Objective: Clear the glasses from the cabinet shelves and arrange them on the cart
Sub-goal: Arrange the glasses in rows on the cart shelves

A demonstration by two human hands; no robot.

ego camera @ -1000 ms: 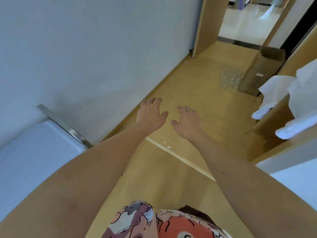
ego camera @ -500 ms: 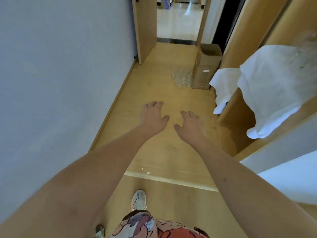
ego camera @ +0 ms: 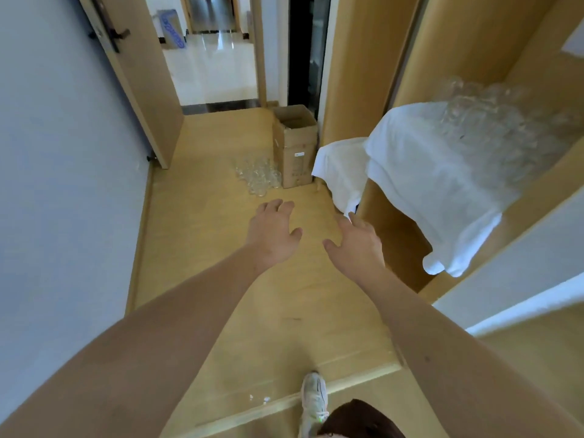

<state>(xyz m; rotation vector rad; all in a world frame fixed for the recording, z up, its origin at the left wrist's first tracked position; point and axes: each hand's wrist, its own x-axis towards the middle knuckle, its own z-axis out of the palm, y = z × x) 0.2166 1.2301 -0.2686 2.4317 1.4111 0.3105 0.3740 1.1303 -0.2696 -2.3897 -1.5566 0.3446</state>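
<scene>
Wood, glass, cloth around you

At your two o'clock, clear glossy glasses (ego camera: 493, 121) rest on matt white cloth (ego camera: 426, 184); smooth wood floor (ego camera: 196, 216).

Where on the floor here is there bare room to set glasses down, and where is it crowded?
Bare wooden floor runs along the left wall, ahead of both hands. It is crowded farther on, where glasses on the floor cluster against the cardboard box.

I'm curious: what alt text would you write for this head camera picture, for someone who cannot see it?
A person's empty left hand and right hand reach forward over a light wooden floor. Clear drinking glasses stand on a white cloth on a cabinet shelf at right; more clear glasses sit on the floor beside a brown cardboard box.
</scene>
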